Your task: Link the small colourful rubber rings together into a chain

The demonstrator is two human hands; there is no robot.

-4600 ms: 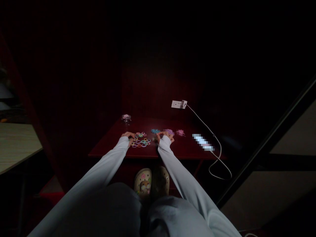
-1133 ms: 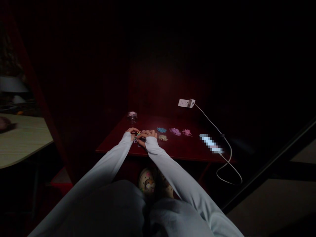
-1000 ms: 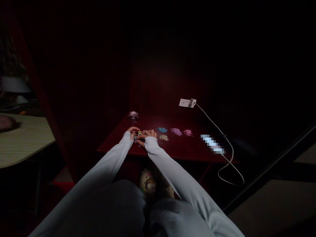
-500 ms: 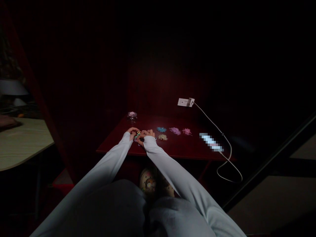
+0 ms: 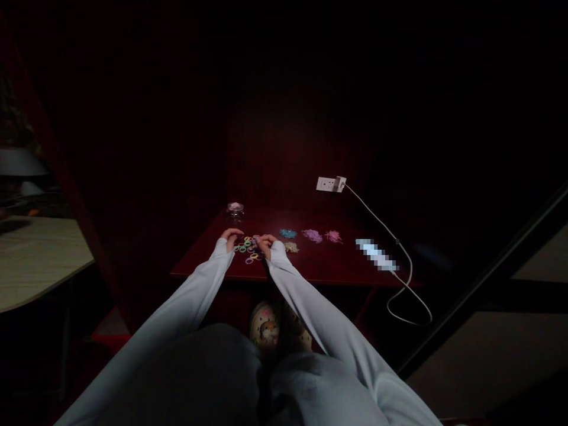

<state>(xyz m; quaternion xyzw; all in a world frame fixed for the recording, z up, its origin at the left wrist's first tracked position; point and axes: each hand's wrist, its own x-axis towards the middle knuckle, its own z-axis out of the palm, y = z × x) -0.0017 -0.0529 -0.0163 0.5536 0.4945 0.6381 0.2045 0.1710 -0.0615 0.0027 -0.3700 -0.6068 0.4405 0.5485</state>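
Observation:
A scatter of small coloured rings [image 5: 247,248] lies on the dark red table [image 5: 310,269]. My left hand [image 5: 231,238] rests at the left edge of the rings, fingers curled. My right hand [image 5: 266,241] sits at their right edge, fingers bent down onto them; the dim light hides what, if anything, it pinches. To the right lie small sorted heaps: a blue heap [image 5: 287,233], a yellowish heap [image 5: 291,247], a purple heap [image 5: 312,235] and a pink heap [image 5: 332,236].
A small glass jar [image 5: 235,209] stands at the table's back left. A lit phone [image 5: 375,255] lies at the right, its white cable [image 5: 402,278] running to a wall socket [image 5: 331,184]. A pale table [image 5: 35,266] stands at left. My shoes [image 5: 275,328] show below.
My hands were close together over the rings; now they have drawn apart, and the rings lie spread between them. The view shifted slightly.

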